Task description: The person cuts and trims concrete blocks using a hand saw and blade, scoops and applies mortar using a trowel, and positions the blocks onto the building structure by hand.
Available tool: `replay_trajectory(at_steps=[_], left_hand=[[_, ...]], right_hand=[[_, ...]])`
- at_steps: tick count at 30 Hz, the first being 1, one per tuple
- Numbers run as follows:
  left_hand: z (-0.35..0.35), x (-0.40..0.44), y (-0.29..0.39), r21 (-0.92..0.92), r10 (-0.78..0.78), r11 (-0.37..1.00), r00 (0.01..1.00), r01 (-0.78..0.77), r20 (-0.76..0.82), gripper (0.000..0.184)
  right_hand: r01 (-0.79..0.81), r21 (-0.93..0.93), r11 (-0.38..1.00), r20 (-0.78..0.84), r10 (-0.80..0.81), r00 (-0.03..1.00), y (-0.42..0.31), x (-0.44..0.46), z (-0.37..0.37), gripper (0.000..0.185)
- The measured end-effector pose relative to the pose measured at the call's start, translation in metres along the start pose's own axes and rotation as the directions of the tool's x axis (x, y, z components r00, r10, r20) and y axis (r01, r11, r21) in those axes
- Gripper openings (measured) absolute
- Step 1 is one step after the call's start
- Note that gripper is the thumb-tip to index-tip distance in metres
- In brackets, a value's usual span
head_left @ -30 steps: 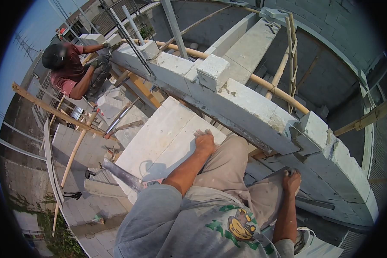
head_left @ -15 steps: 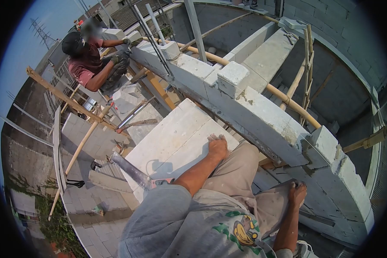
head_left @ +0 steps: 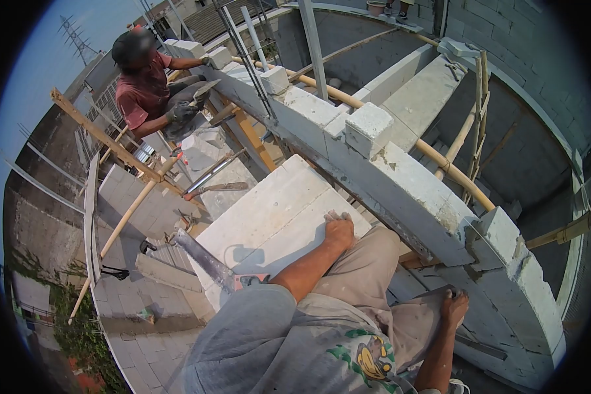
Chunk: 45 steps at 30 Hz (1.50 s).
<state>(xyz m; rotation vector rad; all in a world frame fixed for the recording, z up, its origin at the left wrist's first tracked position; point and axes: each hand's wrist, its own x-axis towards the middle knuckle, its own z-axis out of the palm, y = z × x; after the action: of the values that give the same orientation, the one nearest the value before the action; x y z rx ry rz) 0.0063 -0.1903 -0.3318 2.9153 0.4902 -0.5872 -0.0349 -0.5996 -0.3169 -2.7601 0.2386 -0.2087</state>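
Note:
My left hand (head_left: 339, 230) rests palm down on a large white lightweight block (head_left: 269, 210), its dusty fingers spread a little near the right edge and holding nothing. A straight line runs across the block's top. Left of my forearm, a handsaw (head_left: 207, 262) lies at the block's near left edge, its red and white handle partly hidden by my sleeve. My right hand (head_left: 454, 307) sits on my bent right knee with its fingers curled in. Whatever is inside those fingers, if anything, is hidden.
A white block wall (head_left: 414, 187) runs diagonally along my right, with a loose-looking block (head_left: 369, 130) on top. Bamboo poles (head_left: 450, 171) cross behind it. At upper left, a gloved co-worker (head_left: 141, 85) crouches by the wall, holding a trowel (head_left: 205, 90). Wooden poles (head_left: 105, 134) stand left.
The whole view has shifted slightly. The co-worker has drawn one gloved hand back and lower from the wall, with the trowel now plainly visible. My own hands stay in place.

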Motion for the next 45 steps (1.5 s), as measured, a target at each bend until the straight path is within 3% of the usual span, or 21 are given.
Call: replay_trajectory(at_steps=[4,6,10,28,36,42,45], left_hand=[[0.006,0.002,-0.002,-0.087,0.028,0.996,0.998,-0.032,-0.054,0.094],[0.003,0.001,-0.002,-0.084,0.017,0.996,0.999,-0.021,-0.042,0.094],[-0.002,0.000,0.000,-0.022,0.010,1.000,1.000,-0.010,0.007,0.099],[-0.010,-0.007,0.003,-0.112,-0.001,0.994,0.999,-0.004,-0.041,0.090],[-0.001,0.001,0.000,-0.012,0.000,1.000,1.000,0.000,0.004,0.097],[-0.003,-0.002,0.001,-0.089,0.001,0.996,0.999,-0.004,-0.032,0.092],[-0.009,-0.007,0.001,-0.136,0.011,0.990,0.999,-0.018,-0.051,0.090]], right_hand=[[-0.036,0.006,0.999,0.031,0.036,0.999,-0.005,0.001,-0.006,0.020],[0.005,0.009,1.000,0.019,-0.005,1.000,-0.004,0.001,-0.006,0.020],[-0.058,0.003,0.998,0.036,0.058,0.998,-0.005,0.001,-0.006,0.020],[-0.015,0.029,0.999,0.022,0.014,1.000,0.002,0.003,-0.001,0.019],[-0.003,0.084,0.996,0.033,0.000,0.999,-0.003,0.002,-0.007,0.020],[0.037,0.065,0.997,-0.003,-0.037,0.999,0.008,0.003,0.002,0.025],[-0.047,0.095,0.994,-0.094,0.056,0.994,0.012,0.002,0.012,0.025]])
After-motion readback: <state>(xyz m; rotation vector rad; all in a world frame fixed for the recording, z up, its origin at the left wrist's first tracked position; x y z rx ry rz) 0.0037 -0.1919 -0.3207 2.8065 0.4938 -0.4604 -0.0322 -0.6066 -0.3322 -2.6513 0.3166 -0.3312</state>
